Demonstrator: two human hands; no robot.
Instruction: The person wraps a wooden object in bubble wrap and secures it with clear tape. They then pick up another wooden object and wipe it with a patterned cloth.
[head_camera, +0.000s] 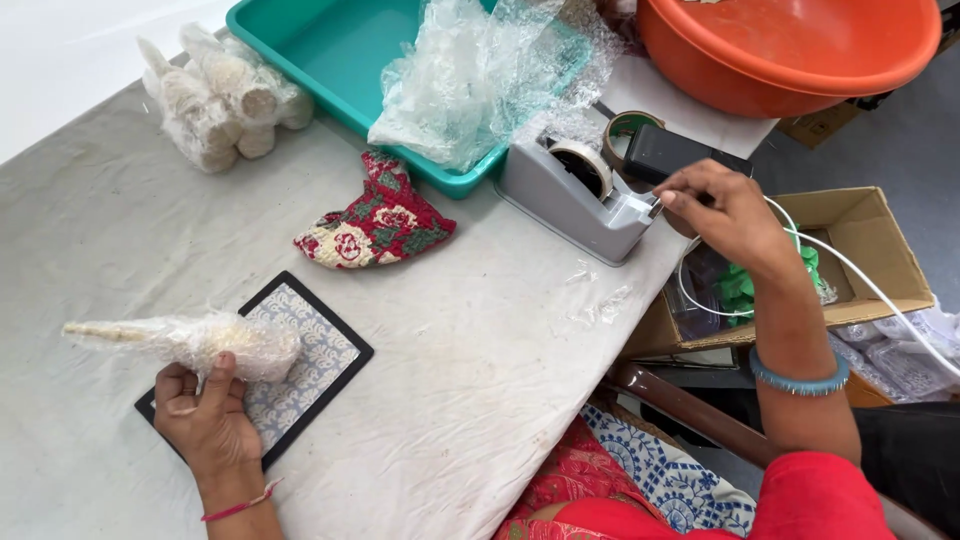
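Left hand: left hand lies near on the tabletop, palm down, fingers curled up over the near side of a plastic-wrapped bundle; it pins the bundle down more than it closes round it.
Bundle: pale object in clear film, resting partly on a dark-edged patterned mat. Its long axis runs left to right, a thin twisted tail pointing left and the thicker end on the mat.
Nearer hand: the left one touches the bundle; the right is well apart from it, far and to the right.
Right hand: right hand reaches out from a red sleeve, with a blue bangle on the wrist, fingers pinched together at the cutting end of the grey tape dispenser. Whether a strip of tape is actually between the fingertips, I cannot tell.
Dispenser to bundle: the dispenser stands far and right of the bundle, with bare cloth between them.
Middle: red floral fabric piece lies between mat and tub.
Far: teal tub holding crumpled bubble wrap; wrapped bundles heaped at far left; orange basin at far right.
Off the edge: open cardboard box to the right, below the tabletop.
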